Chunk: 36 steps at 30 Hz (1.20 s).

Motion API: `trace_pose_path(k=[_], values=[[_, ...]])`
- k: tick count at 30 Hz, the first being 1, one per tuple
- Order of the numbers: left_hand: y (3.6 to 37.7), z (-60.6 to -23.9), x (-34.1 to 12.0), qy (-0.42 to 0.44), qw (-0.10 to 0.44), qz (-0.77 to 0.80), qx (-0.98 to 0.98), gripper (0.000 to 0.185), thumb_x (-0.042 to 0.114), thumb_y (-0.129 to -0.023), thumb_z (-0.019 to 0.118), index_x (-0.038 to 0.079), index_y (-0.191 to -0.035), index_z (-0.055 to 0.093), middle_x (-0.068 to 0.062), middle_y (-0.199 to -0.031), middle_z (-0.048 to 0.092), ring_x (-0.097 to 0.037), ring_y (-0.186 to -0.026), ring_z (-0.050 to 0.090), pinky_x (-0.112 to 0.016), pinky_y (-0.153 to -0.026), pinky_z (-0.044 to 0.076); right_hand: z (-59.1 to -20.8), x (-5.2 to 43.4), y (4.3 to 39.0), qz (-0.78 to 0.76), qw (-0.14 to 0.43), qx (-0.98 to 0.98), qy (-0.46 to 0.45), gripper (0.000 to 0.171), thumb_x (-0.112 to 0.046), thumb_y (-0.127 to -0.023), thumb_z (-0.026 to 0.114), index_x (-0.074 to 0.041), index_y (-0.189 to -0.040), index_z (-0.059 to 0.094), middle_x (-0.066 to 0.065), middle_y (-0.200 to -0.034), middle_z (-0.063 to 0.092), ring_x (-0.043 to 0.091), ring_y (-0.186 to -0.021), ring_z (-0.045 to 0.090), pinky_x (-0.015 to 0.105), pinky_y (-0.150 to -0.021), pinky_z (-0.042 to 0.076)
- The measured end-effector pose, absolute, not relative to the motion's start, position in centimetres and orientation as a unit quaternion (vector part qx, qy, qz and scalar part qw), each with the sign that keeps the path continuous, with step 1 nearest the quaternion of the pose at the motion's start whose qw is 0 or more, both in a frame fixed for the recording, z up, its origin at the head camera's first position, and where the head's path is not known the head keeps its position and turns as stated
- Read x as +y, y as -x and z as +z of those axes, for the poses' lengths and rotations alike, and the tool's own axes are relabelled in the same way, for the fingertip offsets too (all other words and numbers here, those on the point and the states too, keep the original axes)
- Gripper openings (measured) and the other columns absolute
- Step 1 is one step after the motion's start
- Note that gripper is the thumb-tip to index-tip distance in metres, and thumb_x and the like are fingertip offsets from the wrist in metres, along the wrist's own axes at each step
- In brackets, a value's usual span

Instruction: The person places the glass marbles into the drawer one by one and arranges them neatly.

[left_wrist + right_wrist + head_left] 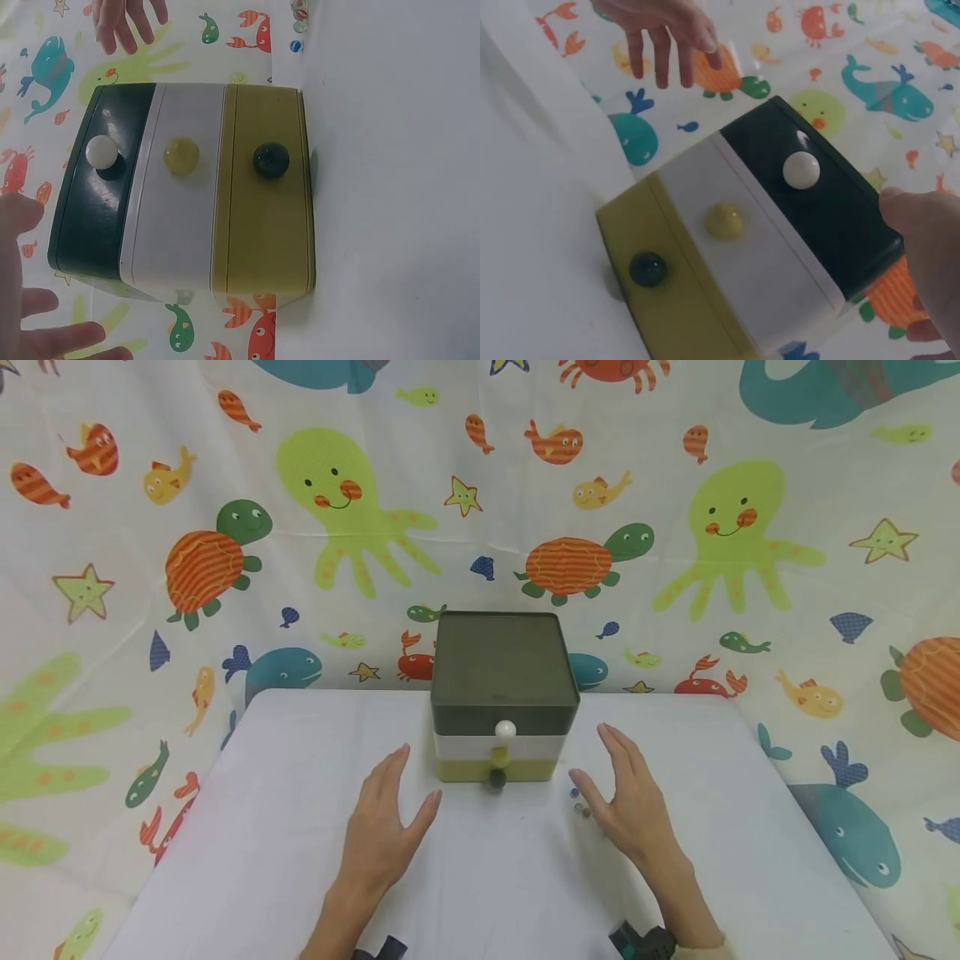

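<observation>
- A small square three-drawer box (501,693) is sitting at the far middle of the white bench (262,860), at twelve o'clock from the person, its back edge near the sea-creature printed backdrop cloth (150,527).
- The box is showing three stacked tiers: a dark green top tier with a flat dark lid, a white middle tier, and a yellow-green bottom tier resting on the bench.
- Each tier is carrying one round knob on its front: a white knob (506,729) on the dark tier, a yellow knob (499,757) on the white tier, and a dark green knob (497,779) on the yellow-green tier.
- All three drawers are sitting closed, so their contents are hidden.
- The left hand (386,827) is hovering at about seven o'clock from the box, fingers straight and relaxed, palm turned inward, grasping nothing and not touching the box.
- The right hand (630,802) is hovering at about four o'clock from the box, fingers likewise extended and released, apart from the box.
- A few small coloured glass marbles (577,802) are lying on the bench just beside the right hand's thumb, near the box's front right corner.
</observation>
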<state>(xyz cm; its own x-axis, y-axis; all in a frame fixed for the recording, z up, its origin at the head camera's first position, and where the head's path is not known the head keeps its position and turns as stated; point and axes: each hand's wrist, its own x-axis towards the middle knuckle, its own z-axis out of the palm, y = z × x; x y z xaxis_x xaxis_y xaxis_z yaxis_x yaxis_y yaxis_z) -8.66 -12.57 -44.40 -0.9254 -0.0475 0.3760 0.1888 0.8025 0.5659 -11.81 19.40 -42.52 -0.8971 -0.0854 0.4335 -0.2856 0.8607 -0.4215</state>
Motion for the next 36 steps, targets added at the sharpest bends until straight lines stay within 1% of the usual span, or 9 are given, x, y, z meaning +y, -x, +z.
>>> trace_pose_path(k=[3,5,10,13,18,24,30,36], values=[[8.8,-44.4,-12.3,0.041,0.204,-0.325,-0.923,0.070,0.043,-0.094,0.066,0.013,-0.152,0.041,-0.010,-0.150,0.050,-0.030,-0.137,0.050,-0.053,-0.107,0.051,-42.3,19.1,12.0,0.252,0.211,-0.939,-0.101,0.075,-0.038,-0.092,0.071,-0.009,-0.153,0.038,0.015,-0.154,0.045,0.035,-0.140,0.046,0.059,-0.107,0.049],[8.8,-44.5,-12.1,0.042,0.208,-0.331,-0.919,0.068,0.042,-0.094,0.067,0.012,-0.151,0.042,-0.009,-0.148,0.052,-0.029,-0.132,0.055,-0.052,-0.105,0.053,-42.3,19.0,12.2,0.255,0.218,-0.936,-0.104,0.074,-0.038,-0.092,0.071,-0.009,-0.152,0.038,0.015,-0.152,0.046,0.034,-0.139,0.048,0.058,-0.105,0.050],[9.0,-44.5,-11.6,0.053,0.215,-0.347,-0.911,0.066,0.038,-0.094,0.068,0.012,-0.150,0.044,-0.007,-0.143,0.056,-0.025,-0.114,0.064,-0.045,-0.090,0.062,-42.1,18.8,12.7,0.268,0.253,-0.922,-0.120,0.072,-0.034,-0.090,0.073,-0.009,-0.150,0.042,0.014,-0.145,0.051,0.032,-0.133,0.053,0.054,-0.103,0.053],[9.1,-44.4,-11.2,0.062,0.216,-0.365,-0.904,0.064,0.036,-0.094,0.069,0.014,-0.149,0.045,-0.006,-0.139,0.059,-0.023,-0.109,0.066,-0.041,-0.086,0.063,-41.9,18.8,13.1,0.273,0.272,-0.914,-0.130,0.070,-0.031,-0.090,0.075,-0.008,-0.147,0.044,0.014,-0.141,0.053,0.030,-0.130,0.056,0.051,-0.102,0.054],[9.3,-44.4,-10.5,0.062,0.201,-0.399,-0.892,0.060,0.037,-0.095,0.068,0.015,-0.147,0.046,-0.006,-0.132,0.062,-0.019,-0.103,0.066,-0.039,-0.086,0.063,-41.5,18.6,13.8,0.278,0.284,-0.908,-0.133,0.065,-0.030,-0.090,0.075,-0.007,-0.145,0.047,0.013,-0.136,0.055,0.027,-0.124,0.059,0.049,-0.101,0.056],[9.7,-44.2,-9.8,0.073,0.192,-0.415,-0.886,0.057,0.033,-0.096,0.068,0.013,-0.146,0.049,-0.010,-0.126,0.066,-0.020,-0.099,0.066,-0.040,-0.082,0.063,-41.0,18.4,14.3,0.286,0.301,-0.899,-0.142,0.061,-0.025,-0.090,0.076,-0.006,-0.142,0.050,0.014,-0.130,0.058,0.027,-0.119,0.063,0.046,-0.099,0.057],[10.0,-44.2,-9.2,0.087,0.192,-0.413,-0.886,0.056,0.031,-0.096,0.068,0.011,-0.145,0.050,-0.010,-0.125,0.066,-0.021,-0.098,0.065,-0.037,-0.082,0.063,-40.8,18.3,14.8,0.288,0.312,-0.893,-0.149,0.059,-0.021,-0.089,0.077,-0.004,-0.140,0.052,0.014,-0.127,0.059,0.027,-0.118,0.064,0.045,-0.099,0.058],[10.4,-44.1,-8.6,0.106,0.194,-0.412,-0.884,0.054,0.030,-0.096,0.068,0.012,-0.144,0.051,-0.010,-0.128,0.066,-0.022,-0.098,0.067,-0.036,-0.084,0.063,-40.6,18.1,15.3,0.294,0.313,-0.891,-0.148,0.053,-0.022,-0.091,0.075,-0.006,-0.137,0.054,0.013,-0.125,0.060,0.026,-0.115,0.064,0.044,-0.097,0.059]])
